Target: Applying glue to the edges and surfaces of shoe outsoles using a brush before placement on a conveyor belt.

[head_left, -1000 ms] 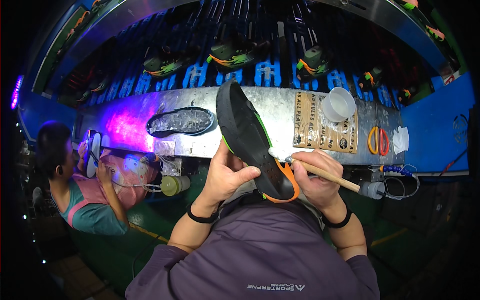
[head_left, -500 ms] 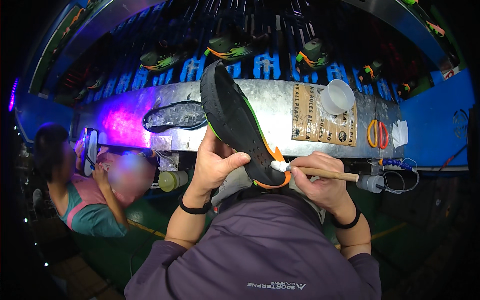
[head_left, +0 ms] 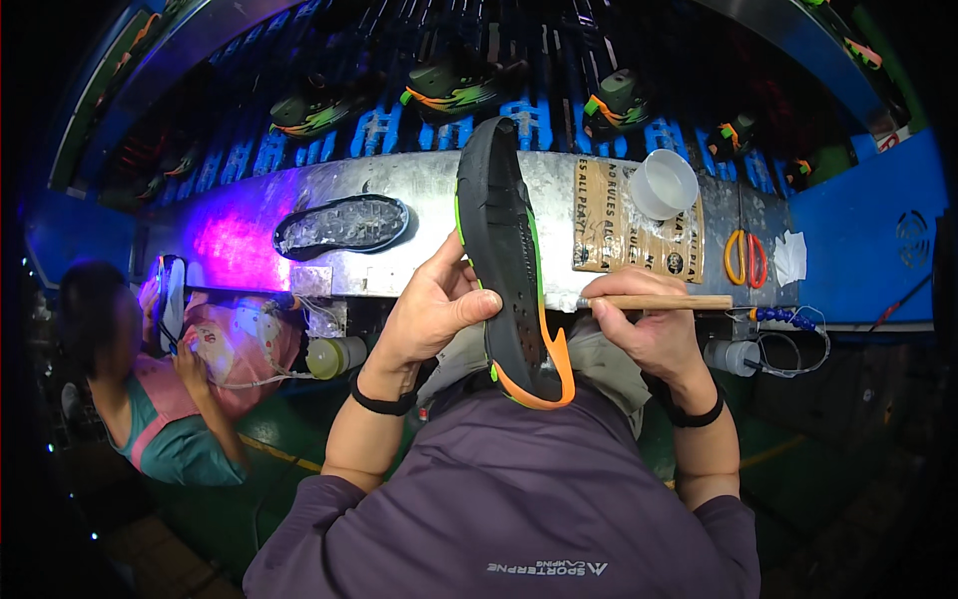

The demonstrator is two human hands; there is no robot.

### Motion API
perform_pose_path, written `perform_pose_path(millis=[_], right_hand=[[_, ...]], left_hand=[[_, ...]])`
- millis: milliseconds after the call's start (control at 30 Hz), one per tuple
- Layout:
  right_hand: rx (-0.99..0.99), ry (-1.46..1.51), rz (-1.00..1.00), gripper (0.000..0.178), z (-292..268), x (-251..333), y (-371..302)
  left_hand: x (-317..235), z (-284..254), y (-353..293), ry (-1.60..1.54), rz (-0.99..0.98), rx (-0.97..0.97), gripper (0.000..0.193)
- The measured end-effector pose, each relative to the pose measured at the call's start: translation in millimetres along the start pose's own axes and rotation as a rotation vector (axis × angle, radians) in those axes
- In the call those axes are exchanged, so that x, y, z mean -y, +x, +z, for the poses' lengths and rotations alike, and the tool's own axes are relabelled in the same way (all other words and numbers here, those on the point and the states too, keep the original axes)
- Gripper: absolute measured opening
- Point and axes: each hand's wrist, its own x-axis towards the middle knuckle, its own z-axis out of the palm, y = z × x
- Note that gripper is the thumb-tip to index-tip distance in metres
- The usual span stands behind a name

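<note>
My left hand [head_left: 429, 314] grips the edge of a black shoe sole [head_left: 491, 215] with green and orange trim, thumb on the inner face. The sole stands nearly upright, its orange-rimmed heel end close to my body and the other end over the bench. Between the fingers and thumb of my right hand [head_left: 651, 324] is a brush [head_left: 684, 301] with a wooden handle. Its white tip points left, apart from the sole's right edge. Another dark sole [head_left: 344, 227], whitish inside, lies on the metal bench [head_left: 439, 180] to the left.
A translucent white cup [head_left: 664, 186] sits on brown printed cardboard [head_left: 607, 235]. Right of it lie scissors [head_left: 755, 262] with orange and red handles, and crumpled white paper [head_left: 790, 258]. Dark shoes [head_left: 451, 88] line the rollers behind. At left, a co-worker [head_left: 185, 419] handles another sole.
My right hand has drawn the brush off the sole's heel area, up and to the right. The sole has turned more upright, its upper end swinging right and its heel lowering toward me.
</note>
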Motion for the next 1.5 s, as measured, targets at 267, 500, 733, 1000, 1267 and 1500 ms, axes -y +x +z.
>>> perform_pose_path(millis=[267,500,733,1000,1267,1500], right_hand=[[0.056,0.097,-0.032,0.007,-5.3,1.6,-2.3],[-0.075,0.150,0.059,0.011,-0.6,-8.3,-1.0],[-0.420,-0.195,0.081,0.014,-53.9,-31.9,30.0],[-0.412,-0.554,0.250,0.027,-106.4,-92.6,68.0],[-0.389,-0.603,0.179,0.021,-102.8,-99.5,65.6],[-0.323,-0.129,0.072,0.017,-56.8,-47.4,25.1]], left_hand=[[3.3,-3.5,-0.3,-0.010,-0.056,-0.024,0.086],[7.7,-12.2,2.9,-0.041,-0.079,0.004,0.081],[41.0,-28.7,-27.6,-0.548,-0.294,-0.076,0.056],[44.6,-25.0,-55.4,-0.749,-0.225,0.103,0.071],[18.7,-9.5,-39.0,-0.223,-0.015,-0.052,0.112],[0.1,-10.2,-27.7,-0.028,0.089,-0.055,0.117]])
